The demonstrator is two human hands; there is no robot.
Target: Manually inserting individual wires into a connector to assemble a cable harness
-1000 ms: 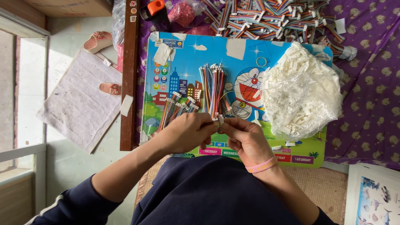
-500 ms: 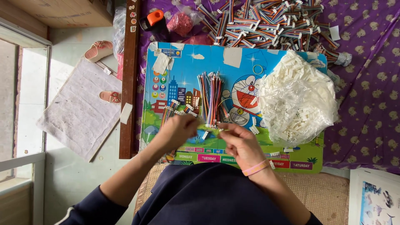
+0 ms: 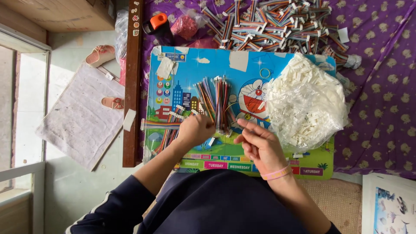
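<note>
- The left hand (image 3: 197,129) lies on the colourful cartoon board (image 3: 242,65), fingers curled down onto the lower ends of a fanned bunch of multicoloured ribbon wires (image 3: 214,102); whether it pinches any wire or only presses on them I cannot tell.
- The right hand (image 3: 259,145) hovers just beside it (a pink band on its wrist), fingers loosely half-curled, thumb and forefinger close together; anything between them is too small to make out.
- More flat rainbow wire strips (image 3: 167,125) lie to the left of the left hand, partly hidden under it.
- A clear plastic bag of small white connectors (image 3: 307,102) sits on the board's right side, just beside the right hand.
- Beyond the board, a big heap of finished wire bundles (image 3: 277,21) covers the purple patterned cloth (image 3: 381,99).
- An orange-capped black bottle (image 3: 157,25) and a small bag of pink bits (image 3: 185,26) stand near the board's top edge.
- On the floor to the left: a grey mat (image 3: 80,117) and a pink sandal (image 3: 100,54).
</note>
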